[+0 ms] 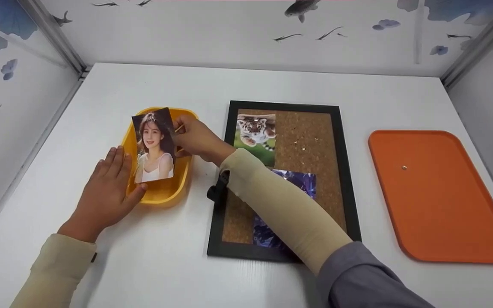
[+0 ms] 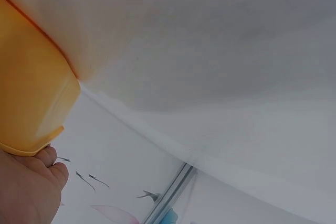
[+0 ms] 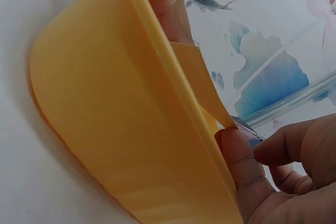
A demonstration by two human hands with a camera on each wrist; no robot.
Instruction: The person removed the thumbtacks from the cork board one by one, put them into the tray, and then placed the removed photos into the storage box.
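A portrait photo (image 1: 154,149) of a person in a white top is held above a yellow plastic basin (image 1: 163,199). My right hand (image 1: 197,139) pinches the photo's right edge between thumb and fingers; in the right wrist view the same hand (image 3: 278,182) grips it just over the basin's rim. Along the basin's left side my left hand (image 1: 105,194) lies with fingers extended, touching the rim. The left wrist view shows its fingertips (image 2: 59,171) against the basin wall (image 2: 37,72). What lies inside the basin is mostly hidden by the photo.
A black-framed cork board (image 1: 315,171) lies right of the basin, under my right forearm. It bears a tiger cub photo (image 1: 256,134), purple-blue pictures (image 1: 268,235) and several small pins (image 1: 303,149). An orange tray (image 1: 439,205) further right holds one small metallic piece (image 1: 404,167).
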